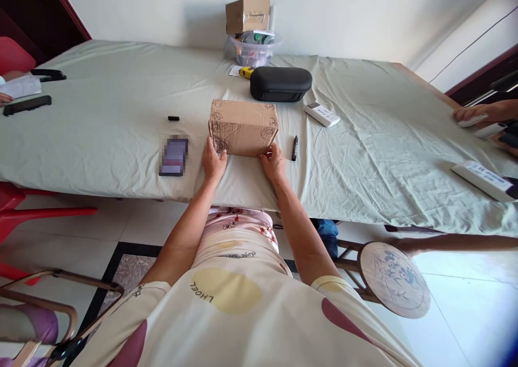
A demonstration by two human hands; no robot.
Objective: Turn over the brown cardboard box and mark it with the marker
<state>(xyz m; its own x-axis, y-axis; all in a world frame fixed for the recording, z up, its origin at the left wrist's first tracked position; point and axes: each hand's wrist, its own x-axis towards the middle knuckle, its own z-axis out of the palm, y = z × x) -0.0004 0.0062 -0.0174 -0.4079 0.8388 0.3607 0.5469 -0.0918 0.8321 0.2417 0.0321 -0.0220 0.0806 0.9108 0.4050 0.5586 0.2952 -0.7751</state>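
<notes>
Clasping a scribbled brown cardboard box left of a slim black marker pen, the left hand and right hand curl partly closed around its near lower corners.

Single head-worn view: looks forward and down over the wearer's shirt, set close by the near edge of the worktop; field wide, reaching past the far edge to the wall, and below the near edge to the floor.
</notes>
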